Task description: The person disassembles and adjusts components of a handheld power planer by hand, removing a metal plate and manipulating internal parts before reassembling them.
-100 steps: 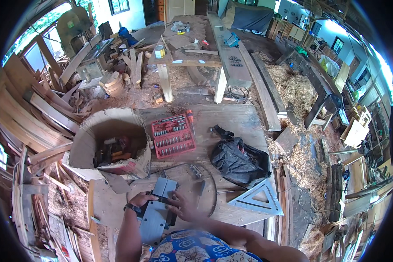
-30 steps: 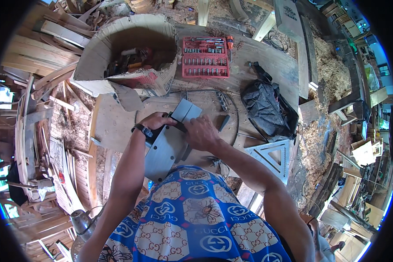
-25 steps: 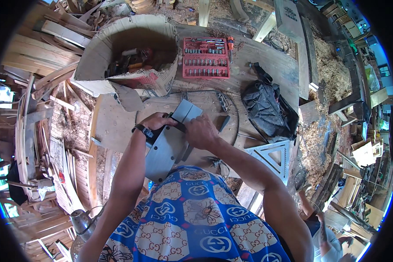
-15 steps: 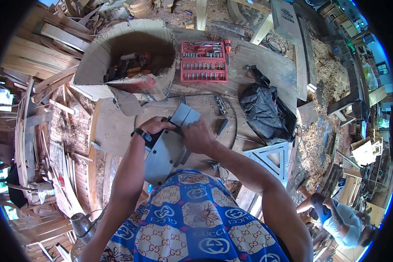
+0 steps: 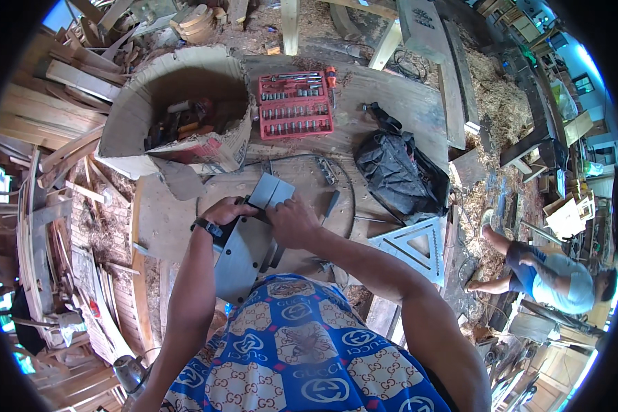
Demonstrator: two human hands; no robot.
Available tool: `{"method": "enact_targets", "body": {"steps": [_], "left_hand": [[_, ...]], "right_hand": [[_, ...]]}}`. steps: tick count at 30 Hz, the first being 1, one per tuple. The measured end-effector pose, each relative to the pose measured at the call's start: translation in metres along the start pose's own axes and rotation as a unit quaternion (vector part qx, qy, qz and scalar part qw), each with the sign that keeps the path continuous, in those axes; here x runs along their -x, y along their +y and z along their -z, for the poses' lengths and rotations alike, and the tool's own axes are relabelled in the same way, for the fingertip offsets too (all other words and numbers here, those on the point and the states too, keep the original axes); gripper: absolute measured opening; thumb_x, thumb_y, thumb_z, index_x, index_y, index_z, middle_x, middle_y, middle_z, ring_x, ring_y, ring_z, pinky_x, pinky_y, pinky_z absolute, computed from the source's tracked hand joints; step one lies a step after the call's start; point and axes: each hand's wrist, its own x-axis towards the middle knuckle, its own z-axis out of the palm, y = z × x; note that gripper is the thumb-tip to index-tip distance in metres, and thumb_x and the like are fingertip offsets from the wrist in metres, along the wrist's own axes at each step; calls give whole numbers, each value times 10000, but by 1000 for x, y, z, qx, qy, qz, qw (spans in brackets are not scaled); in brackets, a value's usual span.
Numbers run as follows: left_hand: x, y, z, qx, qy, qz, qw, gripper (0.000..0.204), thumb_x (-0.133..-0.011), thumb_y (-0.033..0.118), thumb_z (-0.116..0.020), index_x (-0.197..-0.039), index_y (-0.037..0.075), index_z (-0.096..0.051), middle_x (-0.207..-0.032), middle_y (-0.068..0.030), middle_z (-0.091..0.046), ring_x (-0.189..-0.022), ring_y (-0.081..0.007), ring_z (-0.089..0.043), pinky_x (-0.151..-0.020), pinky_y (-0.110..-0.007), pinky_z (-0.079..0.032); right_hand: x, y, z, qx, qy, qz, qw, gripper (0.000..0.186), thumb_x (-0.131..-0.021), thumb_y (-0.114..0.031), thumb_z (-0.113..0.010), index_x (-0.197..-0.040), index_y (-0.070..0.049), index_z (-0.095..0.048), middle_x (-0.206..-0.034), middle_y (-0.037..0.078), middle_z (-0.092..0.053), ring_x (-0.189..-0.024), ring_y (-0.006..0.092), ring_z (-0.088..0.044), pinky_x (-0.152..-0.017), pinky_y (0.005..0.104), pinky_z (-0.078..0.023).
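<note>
The left hand (image 5: pixel 222 211) holds the planer (image 5: pixel 239 262) at its edge; the right hand (image 5: pixel 295 222) curls against the front plate (image 5: pixel 270 188), its grip unclear.

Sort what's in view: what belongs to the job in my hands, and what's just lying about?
In the job:
metal tool, with left hand and right hand on it

Apparently lying about:
box
socket set
screwdriver
black bag
metal triangle

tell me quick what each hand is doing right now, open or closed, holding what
Left hand: closed on the metal tool.
Right hand: fingers curled against it; firm grip or not cannot be told.
</note>
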Motion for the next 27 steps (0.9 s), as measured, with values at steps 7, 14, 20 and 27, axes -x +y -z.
{"method": "enact_targets", "body": {"steps": [7,14,20,27], "left_hand": [[-7,-4,7,-47,-26,14,998,377,-911,226,-673,-1224,18,-654,-1101,-34,-704,-990,-129,-640,-903,-306,-492],[-13,-23,15,-55,-13,6,998,357,-902,258,-676,-1177,31,-691,-1024,-32,-721,-919,-133,-647,-856,-302,-497],[-12,-28,15,-73,15,4,997,346,-892,274,-712,-1135,27,-706,-981,-36,-720,-882,-140,-643,-828,-322,-504],[-20,-26,13,-80,2,32,996,296,-914,268,-690,-1091,34,-724,-952,-13,-721,-828,-129,-630,-785,-301,-498]], "right_hand": [[1,-3,13,14,-47,-6,999,314,-868,-237,-559,-1100,-65,-681,-1010,158,-712,-1029,293,-669,-1074,484,-326],[-1,-4,-5,21,-23,-1,999,281,-883,-288,-564,-1025,-94,-709,-1017,127,-720,-1046,281,-660,-1086,529,-295],[2,-4,-3,52,13,20,998,278,-882,-267,-535,-1035,-98,-694,-999,107,-716,-983,253,-669,-1006,479,-353],[-4,4,-4,55,-6,29,998,343,-874,-270,-571,-1138,-61,-636,-975,111,-710,-987,266,-673,-1024,503,-344]]}}
